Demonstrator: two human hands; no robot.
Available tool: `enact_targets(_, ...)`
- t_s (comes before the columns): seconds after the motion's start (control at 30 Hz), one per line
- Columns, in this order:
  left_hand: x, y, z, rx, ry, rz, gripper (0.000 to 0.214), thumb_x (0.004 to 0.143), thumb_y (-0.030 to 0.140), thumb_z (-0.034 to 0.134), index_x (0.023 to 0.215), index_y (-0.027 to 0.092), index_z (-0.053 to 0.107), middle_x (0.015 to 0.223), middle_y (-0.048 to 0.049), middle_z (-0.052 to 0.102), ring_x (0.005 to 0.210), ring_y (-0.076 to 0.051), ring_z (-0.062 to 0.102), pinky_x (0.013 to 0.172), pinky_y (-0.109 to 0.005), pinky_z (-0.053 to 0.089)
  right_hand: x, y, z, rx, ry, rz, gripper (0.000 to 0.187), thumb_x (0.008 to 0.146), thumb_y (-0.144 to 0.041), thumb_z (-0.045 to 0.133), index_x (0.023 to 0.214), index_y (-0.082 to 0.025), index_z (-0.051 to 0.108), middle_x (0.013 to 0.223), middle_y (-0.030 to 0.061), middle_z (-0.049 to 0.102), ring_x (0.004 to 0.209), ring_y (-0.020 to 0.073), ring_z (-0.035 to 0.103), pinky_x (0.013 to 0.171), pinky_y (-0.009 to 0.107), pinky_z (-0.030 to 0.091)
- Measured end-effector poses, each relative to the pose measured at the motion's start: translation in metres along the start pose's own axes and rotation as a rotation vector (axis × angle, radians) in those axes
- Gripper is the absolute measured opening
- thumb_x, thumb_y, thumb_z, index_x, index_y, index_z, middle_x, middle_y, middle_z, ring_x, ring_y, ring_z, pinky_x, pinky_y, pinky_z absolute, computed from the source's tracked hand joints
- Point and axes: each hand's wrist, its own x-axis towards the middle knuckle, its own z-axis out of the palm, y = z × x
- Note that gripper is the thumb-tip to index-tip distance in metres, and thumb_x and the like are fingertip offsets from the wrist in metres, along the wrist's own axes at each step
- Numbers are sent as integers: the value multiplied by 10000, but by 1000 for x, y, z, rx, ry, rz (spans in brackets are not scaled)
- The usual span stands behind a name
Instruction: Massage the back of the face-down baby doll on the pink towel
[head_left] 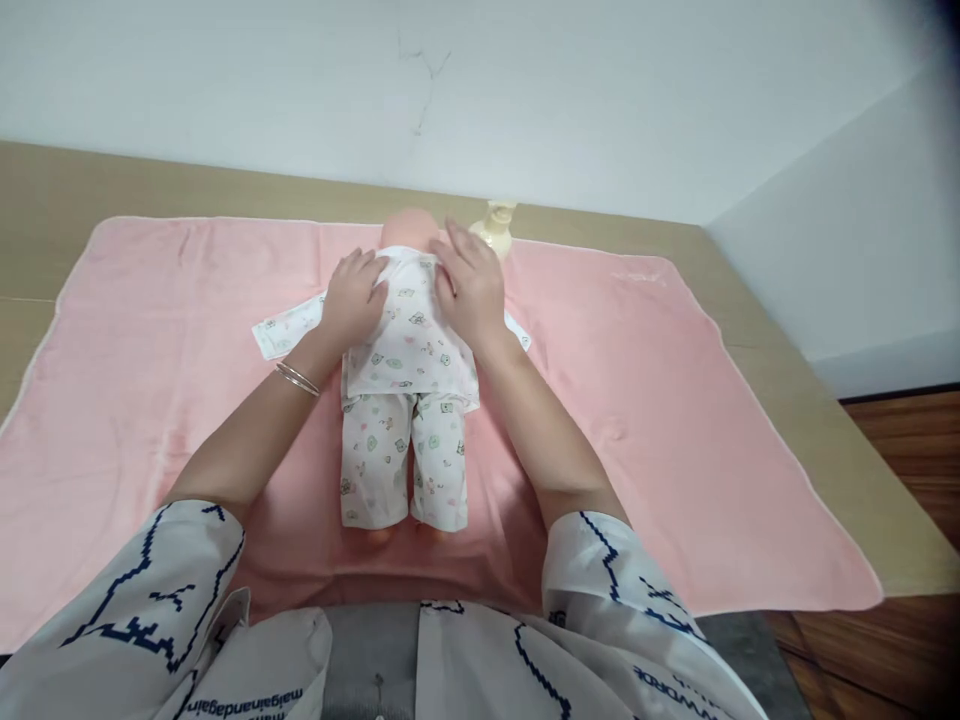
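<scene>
A baby doll (409, 228) lies on a pink blanket (637, 400), head away from me. It wears a white printed top (411, 350) and matching trousers (401, 460). My left hand (352, 300) rests on the top's left shoulder, its fingers curled onto the cloth near the collar. My right hand (469, 280) lies on the right shoulder with fingers extended toward the collar. Both hands press on the garment. An empty sleeve (289, 328) sticks out to the left. A bangle circles my left wrist.
The blanket covers a tan wooden table (825, 400) set against a white wall. A small cream bottle (495, 228) stands just behind the doll's head. Wooden floor shows at the right.
</scene>
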Motion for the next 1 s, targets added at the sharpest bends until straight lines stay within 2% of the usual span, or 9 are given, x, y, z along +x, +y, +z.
enact_targets(0.1,8,17,-7,-213,41,-67,515,879,425,577,1351,220,590,1476,-105,577,1446,-312,459,1265,-500,328,13,16,-26,-56,109,79,502,1054,-452,309,1526,-318,417,1647,44,354,1564,301,247,1252,666,212)
enact_targets(0.17,17,35,-3,-435,1,-51,532,906,463,546,1391,243,540,1502,-85,551,1439,-281,478,1240,-454,379,19,26,-37,-76,118,146,563,1038,-454,344,1581,-304,317,1679,51,284,1588,299,154,1264,664,171)
enact_targets(0.3,52,61,19,-826,-198,-80,629,1018,597,217,1507,242,390,1566,-73,452,1512,-286,384,1197,-480,393,25,40,-34,-96,-32,196,662,1019,-446,370,1619,-214,214,1696,106,227,1595,312,102,1273,658,106)
enact_targets(0.4,85,66,36,-988,-327,-136,827,990,640,-81,1573,165,264,1572,-118,399,1549,-300,283,1150,-515,397,25,41,-24,-139,-98,187,671,1024,-463,348,1615,-172,219,1690,133,235,1590,324,128,1265,671,76)
enact_targets(0.5,109,70,47,-1080,-318,-160,938,929,704,-143,1564,159,280,1532,-116,468,1541,-277,327,1180,-478,413,25,38,-21,-158,-93,191,654,1021,-470,345,1610,-204,244,1680,106,275,1586,316,153,1266,670,48)
enact_targets(0.6,120,75,51,-1164,-277,-227,985,916,697,-166,1516,119,359,1411,-140,581,1488,-282,425,1192,-494,409,25,34,-24,-168,-98,227,633,1009,-434,351,1605,-240,262,1677,73,293,1587,299,155,1271,655,46)
enact_targets(0.8,113,92,37,-1271,-232,-352,934,929,706,-78,1482,118,393,1402,-130,554,1538,-313,317,1190,-541,339,25,26,-28,-213,-112,257,616,1009,-371,300,1603,-214,265,1681,72,284,1590,280,150,1281,625,44)
enact_targets(0.9,93,105,19,-1398,-177,-428,837,966,641,-44,1492,128,359,1413,-98,543,1529,-291,334,1186,-542,316,24,23,-28,-238,-123,269,619,1016,-378,289,1611,-212,241,1688,80,261,1593,287,131,1274,634,34)
enact_targets(1.0,62,116,-2,-1561,-206,-496,744,1001,600,30,1538,154,287,1462,-75,530,1509,-220,382,1202,-452,330,23,19,-30,-265,-156,291,609,1035,-384,245,1615,-202,211,1700,100,215,1594,312,107,1239,697,2)
